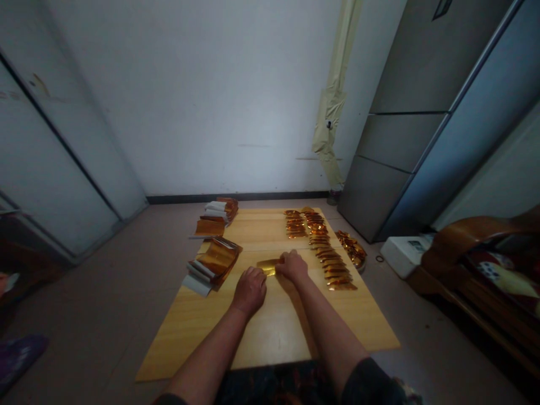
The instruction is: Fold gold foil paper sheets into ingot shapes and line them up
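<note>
A sheet of shiny gold foil paper [269, 266] lies near the middle of the wooden table [270, 332]. My left hand [250, 291] has its fingers closed on the sheet's near left edge. Closed on its right end is my right hand [293, 266]. The fingertips are partly hidden. Left of my hands sits a stack of gold and grey paper sheets [217, 259], with a second stack [216, 219] behind it. On the right, folded gold paper pieces [333, 261] overlap in a long row, and a shorter row [295, 224] stands beside its far end.
Beyond the table's right edge, a round container [354, 250] on the floor holds more gold folded pieces. A white box [405, 253] is by a wooden armchair [485, 270]. The grey fridge [392, 140] stands at the back right, against the white wall [219, 112].
</note>
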Motion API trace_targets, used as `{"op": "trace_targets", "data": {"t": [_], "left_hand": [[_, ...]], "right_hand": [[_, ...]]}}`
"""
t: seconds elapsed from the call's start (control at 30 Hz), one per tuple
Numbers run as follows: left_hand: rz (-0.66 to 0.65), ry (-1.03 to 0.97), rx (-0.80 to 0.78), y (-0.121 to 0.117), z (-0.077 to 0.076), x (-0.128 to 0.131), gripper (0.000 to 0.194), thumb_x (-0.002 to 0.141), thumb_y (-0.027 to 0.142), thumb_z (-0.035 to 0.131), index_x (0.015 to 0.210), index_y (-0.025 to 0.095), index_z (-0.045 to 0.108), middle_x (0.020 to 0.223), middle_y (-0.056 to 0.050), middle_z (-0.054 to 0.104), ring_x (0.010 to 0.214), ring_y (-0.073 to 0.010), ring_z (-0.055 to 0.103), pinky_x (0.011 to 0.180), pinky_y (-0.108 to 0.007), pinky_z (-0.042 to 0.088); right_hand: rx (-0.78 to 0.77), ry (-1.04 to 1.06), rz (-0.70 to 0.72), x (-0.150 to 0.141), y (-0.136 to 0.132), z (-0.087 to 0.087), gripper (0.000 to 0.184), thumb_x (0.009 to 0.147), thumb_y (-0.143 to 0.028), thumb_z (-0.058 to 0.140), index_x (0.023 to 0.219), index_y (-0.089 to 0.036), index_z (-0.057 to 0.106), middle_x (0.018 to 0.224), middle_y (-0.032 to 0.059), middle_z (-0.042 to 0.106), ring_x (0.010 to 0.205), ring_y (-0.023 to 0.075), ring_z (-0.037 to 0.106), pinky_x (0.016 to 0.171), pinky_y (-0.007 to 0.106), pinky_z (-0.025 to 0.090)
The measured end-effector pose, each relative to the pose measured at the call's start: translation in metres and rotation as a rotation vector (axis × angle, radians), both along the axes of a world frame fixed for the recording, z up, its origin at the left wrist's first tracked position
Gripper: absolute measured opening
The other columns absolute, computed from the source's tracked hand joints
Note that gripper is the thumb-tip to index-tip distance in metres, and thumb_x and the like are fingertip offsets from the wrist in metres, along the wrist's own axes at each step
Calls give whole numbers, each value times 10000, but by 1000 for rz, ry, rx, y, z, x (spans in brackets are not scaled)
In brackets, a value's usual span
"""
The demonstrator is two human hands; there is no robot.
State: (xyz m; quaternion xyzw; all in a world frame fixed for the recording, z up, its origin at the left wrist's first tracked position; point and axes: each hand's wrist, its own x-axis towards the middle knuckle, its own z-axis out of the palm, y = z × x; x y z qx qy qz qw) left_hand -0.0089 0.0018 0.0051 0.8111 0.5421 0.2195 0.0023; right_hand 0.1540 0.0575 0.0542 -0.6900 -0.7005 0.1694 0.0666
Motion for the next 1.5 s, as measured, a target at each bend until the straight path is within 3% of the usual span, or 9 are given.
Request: {"op": "trace_targets", "data": {"t": [0.13,0.33,0.67,0.87,1.07,1.3,1.5], "left_hand": [[-5,-15,13,-2,1,-1,215,812,101,477,835,175,677,930,-97,616,909,-223,515,831,-366,438],[92,64,6,-5,7,0,219,850,177,486,876,219,700,903,-90,583,912,-238,505,778,-373,400],[111,95,-8,-7,8,-1,210,841,191,502,898,232,700,874,-81,591,897,-241,513,752,-363,364],[150,40,-5,-6,6,-3,204,860,191,489,895,215,688,874,-75,603,906,-233,527,775,-354,374],[249,47,-19,-3,9,-1,305,901,233,480,1163,197,631,954,-89,610,950,-240,532,817,-349,391],[242,66,-43,0,8,0,273,902,237,506,1141,221,637,958,-81,593,955,-236,522,828,-343,397],[254,49,-40,1,7,0,337,904,221,489,1224,223,593,959,-81,582,938,-239,517,818,-352,405]], "right_hand": [[133,-41,120,-3,-1,-4,257,789,-268,575,1015,-271,697,1098,76,602,1095,248,506,804,321,388],[236,19,230,-1,-10,-13,241,774,-161,535,920,-253,704,1016,51,640,1009,206,498,784,296,309],[179,-1,282,0,-13,-13,249,745,-146,524,930,-227,668,976,45,675,959,205,533,750,287,281],[183,-7,275,0,-14,-11,232,768,-164,517,921,-217,683,982,59,677,968,212,543,763,297,300],[178,27,254,1,-13,-12,226,763,-141,519,901,-206,686,983,61,679,956,202,549,746,283,295],[180,98,236,2,-12,-15,176,760,-154,546,847,-209,689,956,44,691,946,189,556,743,266,294],[139,279,153,1,-10,-18,89,789,-268,610,774,-211,678,764,-2,686,729,147,559,655,232,313]]}}
